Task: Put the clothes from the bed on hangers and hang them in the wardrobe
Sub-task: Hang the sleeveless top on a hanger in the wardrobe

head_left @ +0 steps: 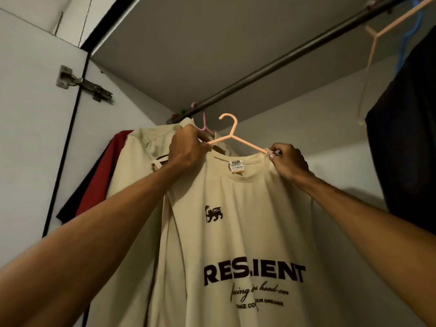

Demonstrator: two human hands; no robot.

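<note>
A beige T-shirt (238,232) with dark lettering and a small lion print hangs from a peach plastic hanger (232,134) held up inside the wardrobe. My left hand (188,147) grips the hanger's left arm together with the shirt's shoulder. My right hand (289,161) pinches the collar and the hanger's right arm. The hanger's hook is free in the air, below the dark wardrobe rail (271,67).
Another beige shirt (141,156) on a pink hanger (203,125) and a red garment (99,180) hang at the rail's left end. A dark garment (405,138), an empty peach hanger (377,55) and a blue hanger (410,31) are on the right. The door hinge (82,83) is on the left.
</note>
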